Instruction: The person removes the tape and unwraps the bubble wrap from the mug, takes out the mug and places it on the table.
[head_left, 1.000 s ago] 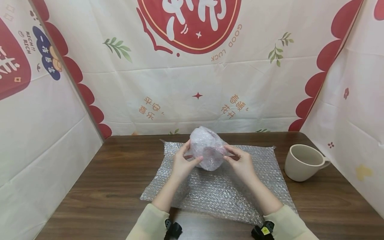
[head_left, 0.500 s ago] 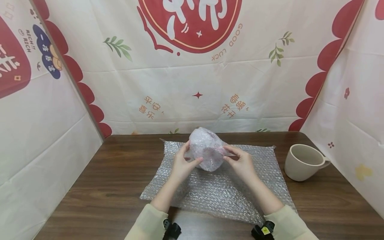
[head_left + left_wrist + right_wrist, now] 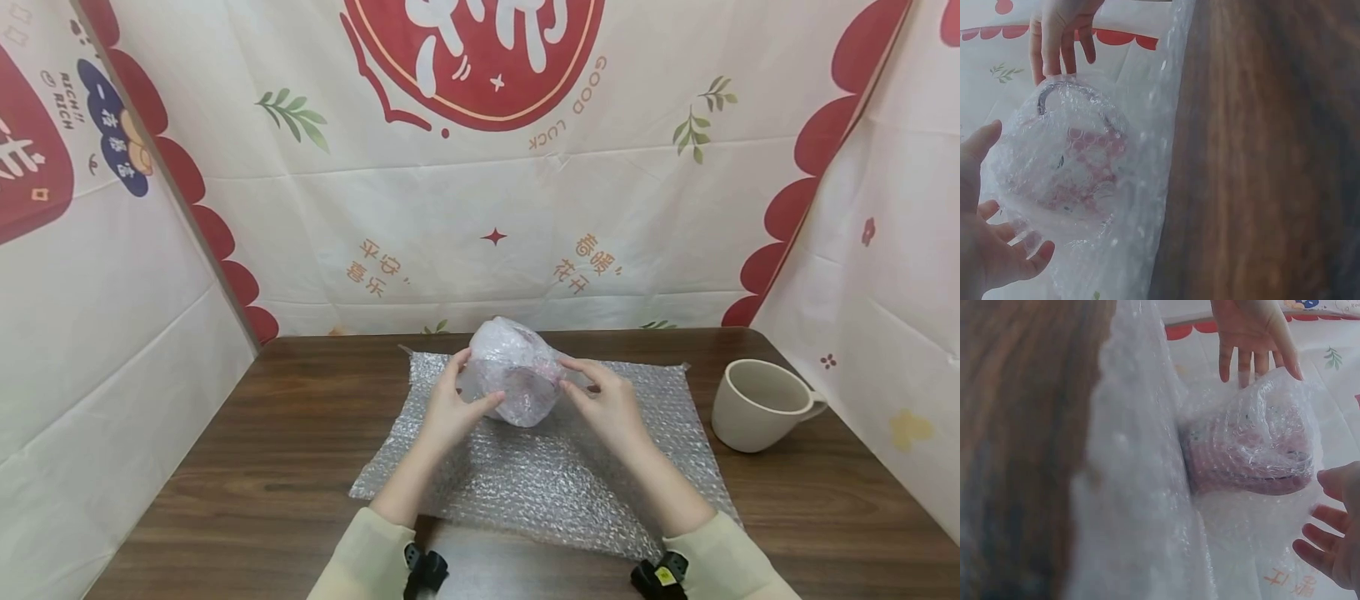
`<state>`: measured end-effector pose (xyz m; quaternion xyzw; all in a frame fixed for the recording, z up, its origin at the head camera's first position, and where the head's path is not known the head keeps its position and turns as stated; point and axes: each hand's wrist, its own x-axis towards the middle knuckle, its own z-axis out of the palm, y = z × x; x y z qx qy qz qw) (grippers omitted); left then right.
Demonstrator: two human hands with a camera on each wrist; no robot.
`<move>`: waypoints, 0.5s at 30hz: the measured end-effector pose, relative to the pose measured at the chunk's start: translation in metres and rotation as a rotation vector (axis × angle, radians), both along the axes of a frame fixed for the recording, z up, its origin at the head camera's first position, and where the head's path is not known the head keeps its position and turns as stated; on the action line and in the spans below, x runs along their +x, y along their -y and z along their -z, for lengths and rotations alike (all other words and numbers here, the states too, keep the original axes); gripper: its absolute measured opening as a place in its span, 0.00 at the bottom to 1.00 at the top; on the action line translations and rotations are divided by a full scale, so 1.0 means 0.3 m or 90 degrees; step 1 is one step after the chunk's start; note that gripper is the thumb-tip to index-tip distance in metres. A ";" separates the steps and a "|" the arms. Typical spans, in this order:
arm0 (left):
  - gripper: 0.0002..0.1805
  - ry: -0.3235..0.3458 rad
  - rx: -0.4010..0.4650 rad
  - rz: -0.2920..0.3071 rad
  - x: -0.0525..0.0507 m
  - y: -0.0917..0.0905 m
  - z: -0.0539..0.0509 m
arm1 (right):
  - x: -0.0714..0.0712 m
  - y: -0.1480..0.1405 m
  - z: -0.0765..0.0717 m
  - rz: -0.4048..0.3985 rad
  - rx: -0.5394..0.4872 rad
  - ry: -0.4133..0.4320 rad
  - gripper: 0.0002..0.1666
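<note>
A rounded bundle of clear bubble wrap rests on a flat bubble wrap sheet; a pink patterned object with a curved dark rim shows through it. On the bundle's left side, the left hand has its fingers spread and relaxed, thumb at the front. The right hand is at the other side, fingertips at the wrap. In the left wrist view the right fingers touch the bundle's top. The right wrist view shows the left fingers extended against the wrap, with the right hand loosely open beside it.
A beige mug stands upright at the right of the brown wooden table, its handle pointing right. Printed white cloth hangs behind the table and at both sides.
Both hands have loosened slightly around the bundle, the left shifting a little to the left. The bundle has barely moved; the sheet and mug stay in place.
</note>
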<state>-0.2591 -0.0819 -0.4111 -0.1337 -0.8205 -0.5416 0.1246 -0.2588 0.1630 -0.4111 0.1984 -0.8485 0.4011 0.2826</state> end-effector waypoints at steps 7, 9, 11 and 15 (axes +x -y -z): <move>0.45 0.004 -0.030 -0.018 0.000 0.016 -0.020 | 0.014 0.004 -0.041 0.023 0.011 -0.026 0.15; 0.44 0.009 -0.039 -0.028 0.003 0.018 -0.027 | 0.015 0.006 -0.050 0.025 0.011 -0.039 0.14; 0.44 0.011 -0.049 -0.038 0.004 0.019 -0.032 | 0.012 0.009 -0.058 0.022 0.013 -0.050 0.13; 0.44 0.016 -0.072 -0.057 0.000 0.022 -0.036 | 0.008 0.019 -0.073 0.013 0.024 -0.060 0.13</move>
